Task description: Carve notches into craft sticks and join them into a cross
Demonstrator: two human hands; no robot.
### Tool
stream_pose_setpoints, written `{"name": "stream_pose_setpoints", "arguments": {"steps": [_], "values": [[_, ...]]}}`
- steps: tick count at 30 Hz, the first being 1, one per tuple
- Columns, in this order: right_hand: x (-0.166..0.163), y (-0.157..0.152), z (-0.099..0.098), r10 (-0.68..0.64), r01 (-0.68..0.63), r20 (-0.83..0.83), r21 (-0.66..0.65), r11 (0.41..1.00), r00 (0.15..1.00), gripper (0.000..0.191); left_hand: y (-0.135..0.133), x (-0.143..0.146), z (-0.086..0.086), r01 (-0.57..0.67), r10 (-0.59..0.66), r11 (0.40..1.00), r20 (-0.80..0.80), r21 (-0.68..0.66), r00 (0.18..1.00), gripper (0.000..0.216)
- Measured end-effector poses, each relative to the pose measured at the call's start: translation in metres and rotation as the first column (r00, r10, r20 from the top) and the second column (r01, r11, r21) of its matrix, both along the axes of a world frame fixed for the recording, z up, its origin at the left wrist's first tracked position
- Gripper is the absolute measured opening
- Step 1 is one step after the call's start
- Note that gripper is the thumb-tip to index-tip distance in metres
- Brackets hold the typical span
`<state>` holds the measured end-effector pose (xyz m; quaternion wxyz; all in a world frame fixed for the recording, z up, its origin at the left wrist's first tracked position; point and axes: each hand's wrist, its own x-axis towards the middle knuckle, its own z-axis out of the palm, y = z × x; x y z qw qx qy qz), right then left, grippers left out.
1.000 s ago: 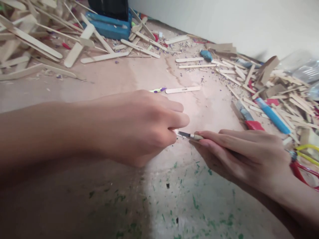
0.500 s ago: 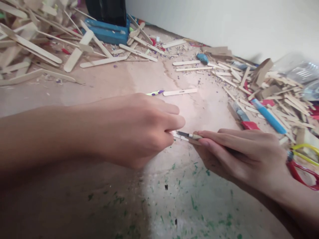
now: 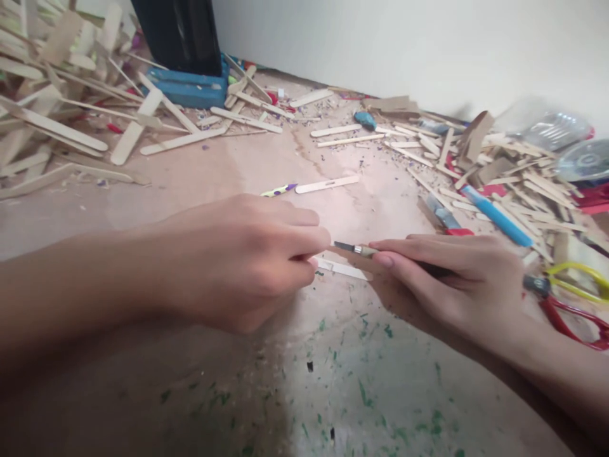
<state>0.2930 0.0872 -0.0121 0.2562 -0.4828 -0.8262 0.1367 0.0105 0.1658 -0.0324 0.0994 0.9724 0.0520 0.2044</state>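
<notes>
Knife (image 3: 353,248) between left hand (image 3: 247,260) and right hand (image 3: 451,279), over stick (image 3: 343,270)

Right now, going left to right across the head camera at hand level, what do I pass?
Left hand → craft knife → right hand → scissors; wooden stick by the blade overlaps, left out.

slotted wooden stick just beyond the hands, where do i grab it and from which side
Take the slotted stick by its right end, from above and the right. It lies flat and thin on the board, and that end is free, while the left end is beside a purple-dotted stick. The left hand pinches a thin strip and the right hand holds a craft knife.
</notes>
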Motion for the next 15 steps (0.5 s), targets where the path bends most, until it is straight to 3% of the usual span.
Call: {"name": "stream_pose_setpoints", "arguments": {"steps": [8, 15], "values": [[0.0011, 0.0028, -0.0034, -0.013, 0.007, -0.092, -0.067, 0.998, 0.996, 0.015, -0.0021, -0.0007, 0.0015, -0.027, 0.027, 0.999, -0.012, -0.031, 1.0, 0.03], [0.003, 0.0066, -0.0031, 0.089, -0.096, -0.16, -0.036, 0.995, 0.983, 0.01, -0.0009, 0.0027, 0.007, -0.015, 0.015, 1.0, 0.009, -0.018, 1.0, 0.031]]}}
